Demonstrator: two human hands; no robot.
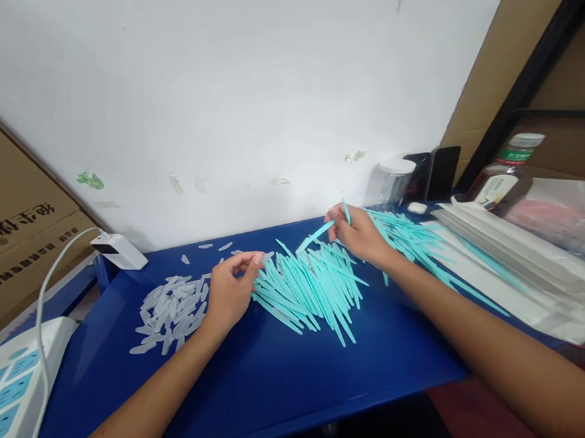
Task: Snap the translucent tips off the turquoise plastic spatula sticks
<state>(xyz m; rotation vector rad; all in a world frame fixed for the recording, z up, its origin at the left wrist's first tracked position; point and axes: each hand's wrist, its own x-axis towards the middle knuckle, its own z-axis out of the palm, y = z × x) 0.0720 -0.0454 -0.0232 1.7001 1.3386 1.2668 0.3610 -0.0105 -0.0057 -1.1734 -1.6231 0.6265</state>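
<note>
My left hand pinches a small translucent cap between thumb and fingertips, at the left edge of the middle pile. My right hand is closed on a slim teal eyebrow razor, whose pale end points down-left over that pile. Another teal piece sticks up from the same fingers; I cannot tell whether it is separate. Between and below my hands lies the pile of teal razors, mostly side by side. A heap of loose translucent caps is left of my left hand, with several more scattered behind it.
More teal razors lie behind my right forearm, near stacked clear plastic sleeves. A lidded jar, dark phones and a bottle stand back right. At left are a white device, its cable and a power strip.
</note>
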